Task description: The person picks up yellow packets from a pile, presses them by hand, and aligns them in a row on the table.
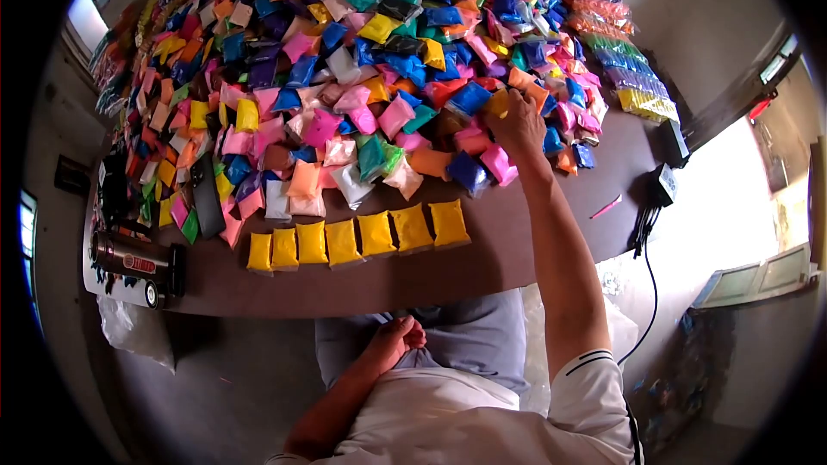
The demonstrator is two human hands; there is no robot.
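My right hand (519, 127) reaches into the right side of a big heap of small filled plastic packets (345, 65). Its fingers are closed on a yellow-orange packet (497, 104), which they partly cover. Around it lie a blue packet (470, 97), an orange packet (522, 78) and pink ones. Down on my lap, my left hand (398, 340) rests with its fingers curled in and nothing visible in them. Between the heap and the table's near edge, several yellow packets (342, 242) stand side by side in one row.
A dark thermos flask (138, 260) lies at the table's left end, near a black phone (206, 196) leaning on the heap. Strips of colored packets (624, 60) line the back right. A pink pen-like item (606, 206) and a black adapter with cable (662, 185) are on the right.
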